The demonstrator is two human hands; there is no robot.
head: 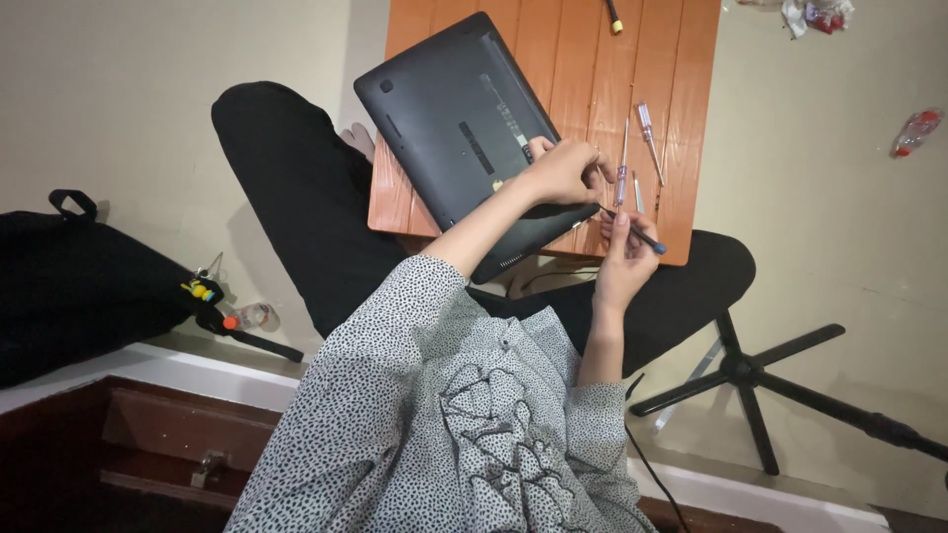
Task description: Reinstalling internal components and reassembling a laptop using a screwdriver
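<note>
While the person sits cross-legged at a low orange wooden table, the items stand as follows.

Item one: dark grey laptop, closed, lying underside up on the table, its near corner overhanging the table edge toward the lap. Judged rigid and moderately heavy; the smooth shell looks slippery, the vent slots and base panel delicate. Best held by the long edges or pressed flat from above, not lifted by one corner.

Item two: left hand, curled over the laptop's near right edge, fingers bent and pressing on the casing; what the fingertips pinch, if anything, cannot be told.

Item three: right hand, fingers closed around a slim screwdriver with a blue end, its tip angled toward the laptop edge. Light, stiff, prone to roll; gripped mid-shaft.

Item four: two spare screwdrivers with clear handles, loose on the table just beside the hands.

Also present: black bag on the floor at left, black stand legs at right.
</note>
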